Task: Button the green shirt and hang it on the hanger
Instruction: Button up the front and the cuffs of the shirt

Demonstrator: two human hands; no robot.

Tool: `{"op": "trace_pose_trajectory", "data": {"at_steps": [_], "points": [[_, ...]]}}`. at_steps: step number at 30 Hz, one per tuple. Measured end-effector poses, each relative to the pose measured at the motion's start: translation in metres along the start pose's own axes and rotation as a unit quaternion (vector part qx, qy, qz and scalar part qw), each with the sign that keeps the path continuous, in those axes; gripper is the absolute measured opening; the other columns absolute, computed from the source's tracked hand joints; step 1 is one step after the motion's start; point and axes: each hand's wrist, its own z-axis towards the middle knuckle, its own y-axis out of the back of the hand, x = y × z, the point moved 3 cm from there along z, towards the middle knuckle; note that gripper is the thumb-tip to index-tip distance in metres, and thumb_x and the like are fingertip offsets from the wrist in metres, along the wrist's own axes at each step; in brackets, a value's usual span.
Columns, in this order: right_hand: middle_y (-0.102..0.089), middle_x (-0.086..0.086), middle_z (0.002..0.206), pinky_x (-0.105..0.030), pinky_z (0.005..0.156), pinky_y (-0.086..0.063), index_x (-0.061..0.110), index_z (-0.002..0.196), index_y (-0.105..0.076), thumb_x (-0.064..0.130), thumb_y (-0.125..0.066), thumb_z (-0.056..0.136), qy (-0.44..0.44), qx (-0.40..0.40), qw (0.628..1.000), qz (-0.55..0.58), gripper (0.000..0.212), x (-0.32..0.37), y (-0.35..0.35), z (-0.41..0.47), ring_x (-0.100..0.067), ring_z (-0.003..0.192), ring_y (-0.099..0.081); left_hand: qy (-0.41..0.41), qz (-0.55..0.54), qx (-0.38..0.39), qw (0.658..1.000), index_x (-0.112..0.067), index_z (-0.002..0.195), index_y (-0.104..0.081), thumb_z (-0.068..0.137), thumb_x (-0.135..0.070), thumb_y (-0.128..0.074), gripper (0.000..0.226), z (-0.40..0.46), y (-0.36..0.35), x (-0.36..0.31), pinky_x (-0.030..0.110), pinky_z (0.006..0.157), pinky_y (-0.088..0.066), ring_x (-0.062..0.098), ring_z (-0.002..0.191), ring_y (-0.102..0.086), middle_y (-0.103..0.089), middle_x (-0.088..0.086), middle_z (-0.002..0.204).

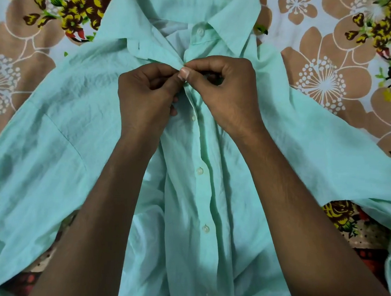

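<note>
**Buttoning, upper placket**

Green shirt lies face-up on floral bedsheet. Left hand and right hand both pinch the placket below the collar; the button there is hidden, probably part-through. Next: collar button. Hanger unseen.

Both forearms are bare to the frame edge, with no sleeves, rings or watch on either wrist.
</note>
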Motion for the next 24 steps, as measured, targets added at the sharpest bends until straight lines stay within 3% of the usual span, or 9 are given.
{"op": "trace_pose_trajectory", "data": {"at_steps": [3,7,10,16,24], "points": [[-0.079,0.014,0.084,-0.021,0.08,-0.058,0.017,0.094,-0.084,0.02,-0.074,0.092,0.025,-0.013,0.999,-0.019,0.011,0.001,0.0,-0.002,0.0,0.082,-0.073,-0.006,-0.005,-0.001,1.0,-0.005,0.09,-0.078,0.091,-0.018,-0.08,0.014,0.0,-0.001,0.002,0.024,0.049,-0.047,0.014,0.056,-0.057,-0.071,0.016,0.074],[-0.076,0.012,0.08,-0.017,0.073,-0.053,0.014,0.089,-0.081,0.018,-0.07,0.094,0.041,-0.038,0.997,-0.044,0.013,0.0,-0.005,-0.004,-0.002,0.075,-0.068,-0.007,0.007,0.006,1.0,-0.007,0.096,-0.08,0.092,-0.015,-0.078,0.009,0.0,0.0,0.005,0.025,0.05,-0.049,0.011,0.058,-0.059,-0.074,0.005,0.074],[-0.075,0.01,0.081,-0.025,0.076,-0.057,0.01,0.091,-0.078,0.016,-0.067,0.096,0.024,-0.047,0.998,-0.03,0.014,-0.003,-0.008,-0.002,-0.004,0.077,-0.069,-0.008,0.015,0.014,1.0,-0.008,0.1,-0.08,0.094,-0.012,-0.075,0.009,0.001,0.001,0.006,0.023,0.052,-0.05,0.008,0.06,-0.061,-0.077,0.002,0.08],[-0.073,0.011,0.083,-0.017,0.077,-0.055,0.008,0.094,-0.076,0.016,-0.066,0.097,0.011,-0.043,0.999,-0.015,0.013,-0.002,-0.009,-0.003,-0.001,0.079,-0.069,-0.002,-0.006,0.019,1.0,-0.006,0.102,-0.079,0.094,-0.015,-0.075,0.012,-0.001,0.0,0.005,0.025,0.052,-0.051,0.01,0.061,-0.061,-0.077,0.005,0.083],[-0.078,0.006,0.089,-0.027,0.084,-0.06,0.01,0.098,-0.079,0.015,-0.07,0.096,-0.014,-0.006,1.0,0.027,0.011,-0.002,-0.004,-0.004,-0.006,0.085,-0.074,-0.012,0.01,0.032,0.999,-0.012,0.095,-0.076,0.096,-0.013,-0.072,0.004,0.001,0.002,0.007,0.024,0.051,-0.05,0.01,0.062,-0.061,-0.073,-0.003,0.075]]}}
